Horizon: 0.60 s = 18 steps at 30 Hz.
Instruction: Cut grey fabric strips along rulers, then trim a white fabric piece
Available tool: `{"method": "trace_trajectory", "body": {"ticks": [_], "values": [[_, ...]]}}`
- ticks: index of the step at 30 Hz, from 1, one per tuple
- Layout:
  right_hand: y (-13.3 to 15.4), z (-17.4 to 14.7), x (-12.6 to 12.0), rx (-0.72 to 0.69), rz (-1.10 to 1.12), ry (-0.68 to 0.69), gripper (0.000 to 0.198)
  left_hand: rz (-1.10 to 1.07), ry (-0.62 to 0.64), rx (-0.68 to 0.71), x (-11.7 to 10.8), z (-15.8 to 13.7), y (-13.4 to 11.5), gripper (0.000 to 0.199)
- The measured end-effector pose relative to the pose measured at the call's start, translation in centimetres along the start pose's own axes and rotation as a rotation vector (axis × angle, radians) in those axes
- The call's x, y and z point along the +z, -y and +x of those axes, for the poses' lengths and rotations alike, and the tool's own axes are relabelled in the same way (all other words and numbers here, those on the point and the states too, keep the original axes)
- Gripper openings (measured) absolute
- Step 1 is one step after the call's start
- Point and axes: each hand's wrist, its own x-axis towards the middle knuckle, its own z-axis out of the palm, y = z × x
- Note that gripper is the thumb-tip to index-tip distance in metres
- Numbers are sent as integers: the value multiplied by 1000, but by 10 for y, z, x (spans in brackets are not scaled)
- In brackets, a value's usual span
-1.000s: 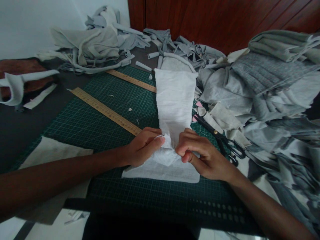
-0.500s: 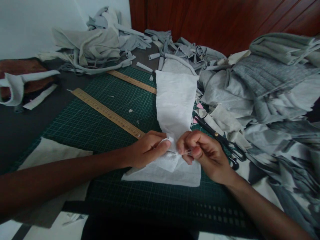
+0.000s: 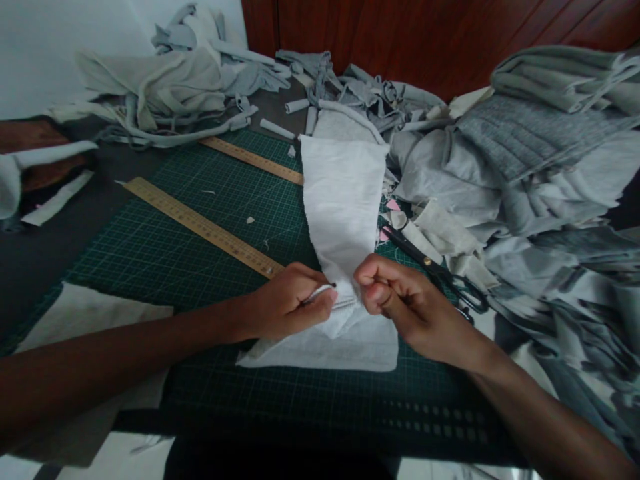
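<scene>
A long strip of white cloth (image 3: 344, 193) lies over the green cutting mat (image 3: 210, 250), its middle bunched up between my hands. My left hand (image 3: 295, 303) pinches a folded, stitched edge of it between thumb and fingers. Right beside that edge, my right hand (image 3: 403, 303) is closed, thumb pressed to curled fingers. Thin thread showed in those fingers half a second ago; now the fingertips hide it. The near end of the cloth spreads flat below both hands. Black-handled scissors (image 3: 435, 267) lie just beyond my right hand.
Two wooden rulers, a near one (image 3: 200, 227) and a far one (image 3: 253, 159), lie on the mat. Grey fabric heaps (image 3: 450, 163) crowd the right side; more scraps (image 3: 155, 93) pile up at the back left. A pale cloth piece (image 3: 95, 310) sits under my left forearm.
My right fingers have curled tighter, and the thread between them no longer shows. My left hand keeps its pinch, with more of the stitched edge visible. The whole view has shifted slightly.
</scene>
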Motion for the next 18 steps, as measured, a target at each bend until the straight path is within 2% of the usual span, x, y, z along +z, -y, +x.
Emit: {"method": "trace_trajectory", "body": {"ticks": [3,11,18], "values": [[-2,0,-9,11,-47,-39,18,2,-44,-44,0,1,0,40],[6,2,-28,42,-134,-33,25,-7,-111,-106,1,3,-1,45],[13,1,-37,37,-124,-51,23,28,-248,-230,1,-5,5,48]]}}
